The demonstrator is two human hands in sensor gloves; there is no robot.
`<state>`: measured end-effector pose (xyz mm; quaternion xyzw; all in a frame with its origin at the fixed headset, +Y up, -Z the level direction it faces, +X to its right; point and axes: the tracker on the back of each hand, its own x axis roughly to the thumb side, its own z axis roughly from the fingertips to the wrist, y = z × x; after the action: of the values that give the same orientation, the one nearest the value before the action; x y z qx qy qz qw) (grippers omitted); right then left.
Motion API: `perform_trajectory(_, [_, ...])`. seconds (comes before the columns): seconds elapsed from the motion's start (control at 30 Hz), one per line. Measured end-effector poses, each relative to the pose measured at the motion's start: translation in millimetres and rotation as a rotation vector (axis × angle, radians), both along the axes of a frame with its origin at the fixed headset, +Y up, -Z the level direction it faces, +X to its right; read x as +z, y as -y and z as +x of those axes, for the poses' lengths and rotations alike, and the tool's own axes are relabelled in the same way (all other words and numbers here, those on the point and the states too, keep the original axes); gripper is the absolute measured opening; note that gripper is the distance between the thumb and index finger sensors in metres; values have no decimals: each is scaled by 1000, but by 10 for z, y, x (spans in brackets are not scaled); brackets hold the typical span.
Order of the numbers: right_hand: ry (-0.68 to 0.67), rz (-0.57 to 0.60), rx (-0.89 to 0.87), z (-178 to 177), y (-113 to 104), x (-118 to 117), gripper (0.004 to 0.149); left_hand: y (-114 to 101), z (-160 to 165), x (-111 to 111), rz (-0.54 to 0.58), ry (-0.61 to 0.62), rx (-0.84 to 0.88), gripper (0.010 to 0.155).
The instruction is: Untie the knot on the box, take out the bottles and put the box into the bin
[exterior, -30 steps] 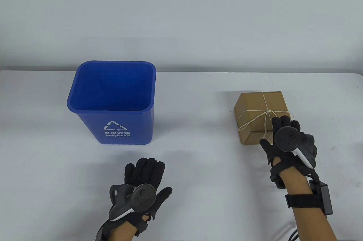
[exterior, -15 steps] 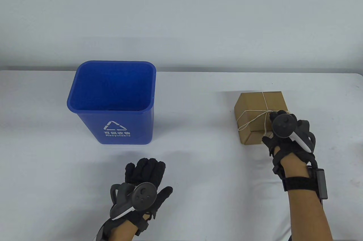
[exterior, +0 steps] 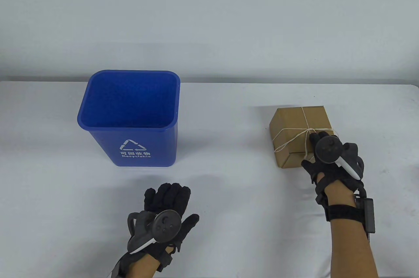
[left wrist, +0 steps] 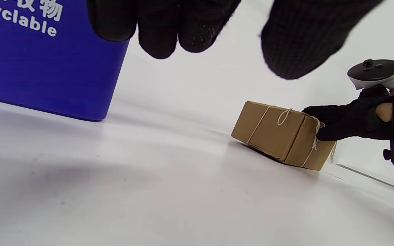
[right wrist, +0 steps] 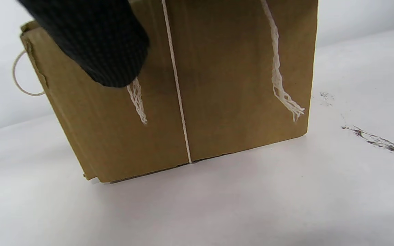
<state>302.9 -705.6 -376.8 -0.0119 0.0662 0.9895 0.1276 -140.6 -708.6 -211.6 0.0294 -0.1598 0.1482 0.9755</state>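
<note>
A brown cardboard box (exterior: 298,121) tied with white string (exterior: 309,130) sits on the table's right side. My right hand (exterior: 311,150) is at its near right corner. The fingers curl over the top edge beside the knot, and the thumb (right wrist: 108,51) presses a frayed string end against the front face. The left wrist view shows the same grip (left wrist: 320,124) on the box (left wrist: 272,133). My left hand (exterior: 180,202) rests on the table in front of the blue recycling bin (exterior: 144,147), holding nothing. The box is closed, so no bottles show.
The bin stands upright at the left with its mouth open. A second frayed string end (right wrist: 286,99) hangs loose on the box's front face. Dark smudges (right wrist: 375,140) mark the white table (exterior: 229,176) right of the box.
My right hand has slid forward onto the box, and its fingers have curled down by the knot. The left hand and the bin have not moved.
</note>
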Motion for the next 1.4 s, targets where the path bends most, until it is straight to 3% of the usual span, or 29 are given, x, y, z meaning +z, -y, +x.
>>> perform_trajectory(0.77, [-55,71,-33,-278,77,379,81,0,-30,8,8,-10,18,81])
perform_trajectory(1.4, [-83,112,5,-871,110,803,81,13,-47,10,3,-17,13,81])
